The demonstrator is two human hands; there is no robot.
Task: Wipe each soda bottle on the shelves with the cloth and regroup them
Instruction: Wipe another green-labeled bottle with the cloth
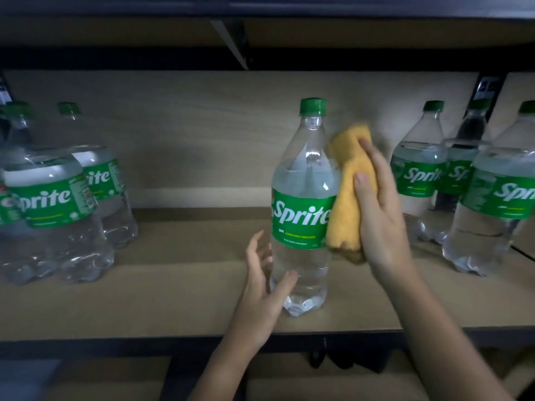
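Left hand [267, 282] loosely cups bottle [301, 204] near shelf edge [173, 338]; right hand [379, 215] grips cloth [347, 198].

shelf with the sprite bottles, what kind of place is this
Probably a shop aisle or stockroom: a long wooden shelf on a dark metal frame, holding several identical Sprite bottles in groups, with another shelf above.

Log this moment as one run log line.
step: wiping | right hand: presses orange cloth against middle Sprite bottle | left hand: open at base
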